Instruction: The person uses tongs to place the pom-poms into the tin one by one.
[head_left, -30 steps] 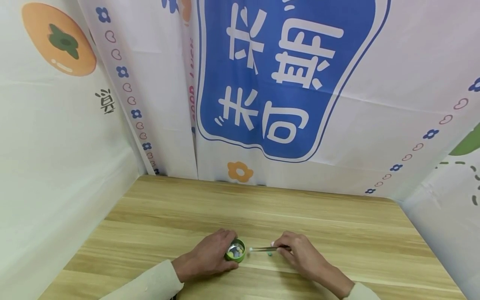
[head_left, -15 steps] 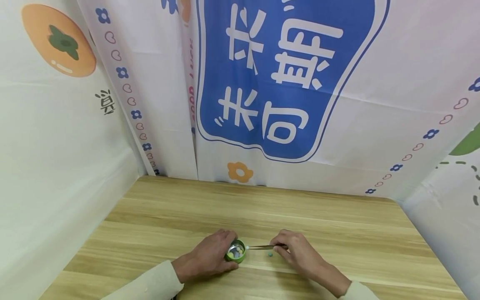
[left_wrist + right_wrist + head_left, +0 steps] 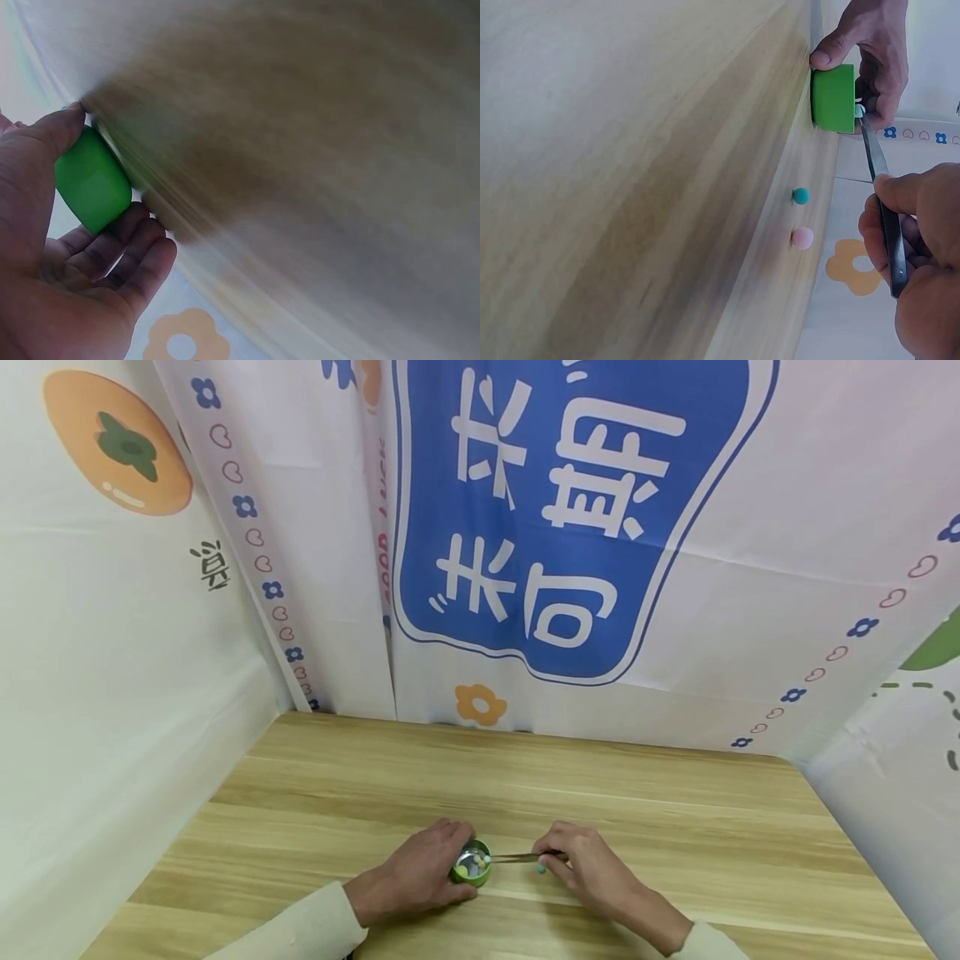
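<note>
My left hand (image 3: 427, 870) grips a small round green tin (image 3: 468, 881) on the table, thumb on one side and fingers on the other. The tin's silvery inside holds several pale yellow balls. In the left wrist view only the smooth green wall (image 3: 94, 180) shows. Between thumb and fingers, my right hand (image 3: 600, 870) pinches metal tweezers (image 3: 513, 858), pointed left. At their tips is a small pale mint ball (image 3: 859, 111), right at the tin's rim. A teal ball (image 3: 801, 196) and a pink ball (image 3: 802, 238) lie on the table near the right hand.
The wood-grain table (image 3: 675, 802) runs back to a white printed cloth (image 3: 337, 652) hanging behind it. Further cloth walls stand at the left (image 3: 112, 693) and right (image 3: 885, 752) sides.
The right hand has moved left, bringing the tweezers and the mint ball from beside the tin to its rim. The left hand and tin have stayed in place.
</note>
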Demonstrator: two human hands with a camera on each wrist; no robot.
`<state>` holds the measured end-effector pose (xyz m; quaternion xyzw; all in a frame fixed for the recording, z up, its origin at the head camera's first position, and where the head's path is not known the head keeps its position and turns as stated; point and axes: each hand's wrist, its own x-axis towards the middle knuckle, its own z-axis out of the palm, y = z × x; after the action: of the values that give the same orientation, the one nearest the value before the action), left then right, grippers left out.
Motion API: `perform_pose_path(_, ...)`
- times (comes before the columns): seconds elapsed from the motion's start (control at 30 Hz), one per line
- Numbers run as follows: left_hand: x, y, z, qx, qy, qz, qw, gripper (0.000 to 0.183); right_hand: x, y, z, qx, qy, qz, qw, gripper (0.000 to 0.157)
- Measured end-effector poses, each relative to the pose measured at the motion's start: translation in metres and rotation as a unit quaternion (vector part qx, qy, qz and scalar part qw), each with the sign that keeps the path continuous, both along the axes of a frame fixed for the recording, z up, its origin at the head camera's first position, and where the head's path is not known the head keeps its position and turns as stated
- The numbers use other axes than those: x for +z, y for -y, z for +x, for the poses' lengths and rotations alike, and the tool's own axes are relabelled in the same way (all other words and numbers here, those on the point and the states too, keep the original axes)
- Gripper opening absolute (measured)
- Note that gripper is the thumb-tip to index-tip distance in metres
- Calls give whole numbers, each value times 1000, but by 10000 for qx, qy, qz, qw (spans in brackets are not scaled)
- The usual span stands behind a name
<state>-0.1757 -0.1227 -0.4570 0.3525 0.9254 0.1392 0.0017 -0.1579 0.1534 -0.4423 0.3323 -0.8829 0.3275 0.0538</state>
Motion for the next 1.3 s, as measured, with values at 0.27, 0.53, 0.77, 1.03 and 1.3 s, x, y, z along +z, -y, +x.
perform_pose_path(0.27,0,0,0,-7,4,11,10000,56,-3,0,-1,-62,20,63,10000,9)
perform_pose_path(0.53,0,0,1,-24,-38,-8,10000,55,-3,0,0,-118,69,113,9998,10)
perform_pose_path(0.77,-1,1,1,-26,-65,-11,10000,55,-3,-1,0,-141,50,124,9998,10)
perform_pose_path(1.03,-1,1,1,-38,-112,-47,9999,55,-5,-6,2,-245,-43,135,9996,10)
perform_pose_path(1.3,-3,1,0,-70,-177,-1,9998,56,-7,-13,4,-285,2,105,9995,12)
